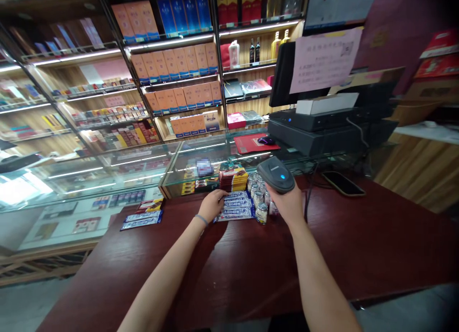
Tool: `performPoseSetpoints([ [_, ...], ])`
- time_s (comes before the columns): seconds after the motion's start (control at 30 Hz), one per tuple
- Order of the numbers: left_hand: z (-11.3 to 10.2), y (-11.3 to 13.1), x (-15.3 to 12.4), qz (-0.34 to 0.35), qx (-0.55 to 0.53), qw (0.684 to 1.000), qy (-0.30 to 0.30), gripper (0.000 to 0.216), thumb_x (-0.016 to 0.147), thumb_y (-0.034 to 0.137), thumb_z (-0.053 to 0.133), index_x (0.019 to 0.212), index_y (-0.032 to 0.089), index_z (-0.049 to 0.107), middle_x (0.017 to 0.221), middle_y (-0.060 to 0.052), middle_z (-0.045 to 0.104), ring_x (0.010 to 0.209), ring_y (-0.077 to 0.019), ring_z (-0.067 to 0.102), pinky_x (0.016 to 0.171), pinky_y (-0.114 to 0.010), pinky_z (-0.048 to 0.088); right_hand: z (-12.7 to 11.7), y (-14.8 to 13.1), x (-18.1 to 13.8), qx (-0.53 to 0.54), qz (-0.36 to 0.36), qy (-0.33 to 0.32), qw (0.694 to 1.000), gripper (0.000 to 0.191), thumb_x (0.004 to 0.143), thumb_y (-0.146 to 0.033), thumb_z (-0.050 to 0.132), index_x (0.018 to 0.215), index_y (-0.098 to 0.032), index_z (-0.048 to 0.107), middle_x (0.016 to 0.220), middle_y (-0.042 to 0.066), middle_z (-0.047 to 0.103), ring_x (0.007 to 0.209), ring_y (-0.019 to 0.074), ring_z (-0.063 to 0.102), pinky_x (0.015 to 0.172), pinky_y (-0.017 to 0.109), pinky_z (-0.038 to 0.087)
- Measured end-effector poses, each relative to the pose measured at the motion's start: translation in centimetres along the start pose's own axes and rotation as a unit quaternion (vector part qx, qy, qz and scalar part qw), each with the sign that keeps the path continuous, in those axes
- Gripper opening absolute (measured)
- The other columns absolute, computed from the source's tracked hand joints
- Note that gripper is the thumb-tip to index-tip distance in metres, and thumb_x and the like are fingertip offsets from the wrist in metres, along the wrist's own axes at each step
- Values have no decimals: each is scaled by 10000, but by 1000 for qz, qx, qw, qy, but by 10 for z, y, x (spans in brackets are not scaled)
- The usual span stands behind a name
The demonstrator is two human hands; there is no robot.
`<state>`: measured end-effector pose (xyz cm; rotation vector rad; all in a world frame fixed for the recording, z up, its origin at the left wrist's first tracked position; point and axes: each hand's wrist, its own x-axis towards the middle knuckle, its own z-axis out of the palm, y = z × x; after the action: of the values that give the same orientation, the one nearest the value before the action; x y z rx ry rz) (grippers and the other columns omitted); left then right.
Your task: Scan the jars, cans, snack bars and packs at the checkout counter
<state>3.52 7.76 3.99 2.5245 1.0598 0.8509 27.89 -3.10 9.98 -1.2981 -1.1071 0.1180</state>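
Observation:
My right hand (289, 205) is wrapped round the grip of a dark grey barcode scanner (275, 173), which has a blue light on top. Over the left end of a row of blue-and-silver snack packets (238, 206), my left hand (213, 205) rests with bent fingers, closed at the edge of a packet. Behind that row is a stack of red-and-yellow snack packets (233, 179). Several small clear jars with metal lids (261, 212) stand between my hands. Farther left, more blue-and-silver packets (141, 220) lie by a red-and-yellow packet (150, 206).
A phone (343, 184) lies right on the dark red wooden counter (244, 270). Behind runs a glass display case (136, 167), bearing a mouse (266, 141) on a red mat (245, 144). A monitor (281, 76) and till (315, 133) stand back right; shelves of boxes (175, 64) line the wall.

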Motion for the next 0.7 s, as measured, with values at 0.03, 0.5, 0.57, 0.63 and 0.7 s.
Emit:
performPoseSetpoints([
  [0.03,-4,-1,-3,0,0,1000,11,365,835,35,490,1096,197,688,1124,-67,701,1068,-206,646,991,-349,512,1,1,-1,-1,-1,-4,1000,460,741,-412,748,1126,-185,641,1032,123,753,939,284,717,816,391,563],
  [0.5,-86,-74,-111,-35,140,976,165,307,942,187,513,1219,226,641,1221,-95,635,1157,-235,597,1036,-434,502,52,-7,-40,-15,-101,-106,989,375,727,-401,731,1025,-176,695,1013,131,768,940,295,727,827,409,584],
  [0.57,-95,-88,-129,-53,156,973,161,309,945,190,505,1222,220,638,1221,-103,632,1157,-239,595,1033,-442,502,60,-11,-49,-9,-107,-129,986,351,726,-390,727,1012,-189,696,981,116,774,909,289,734,788,392,593],
  [0.63,-104,-100,-147,-69,171,971,150,319,939,174,499,1224,217,636,1232,-110,623,1173,-245,587,1039,-452,495,67,-17,-59,-10,-110,-156,982,361,735,-375,713,1049,-198,689,974,107,774,899,288,738,769,385,595],
  [0.7,-112,-110,-162,-83,189,969,134,340,931,153,493,1236,217,631,1257,-118,609,1202,-253,571,1051,-459,484,74,-23,-70,-20,-117,-191,974,390,753,-351,688,1116,-207,673,996,100,771,926,293,736,772,384,592],
])
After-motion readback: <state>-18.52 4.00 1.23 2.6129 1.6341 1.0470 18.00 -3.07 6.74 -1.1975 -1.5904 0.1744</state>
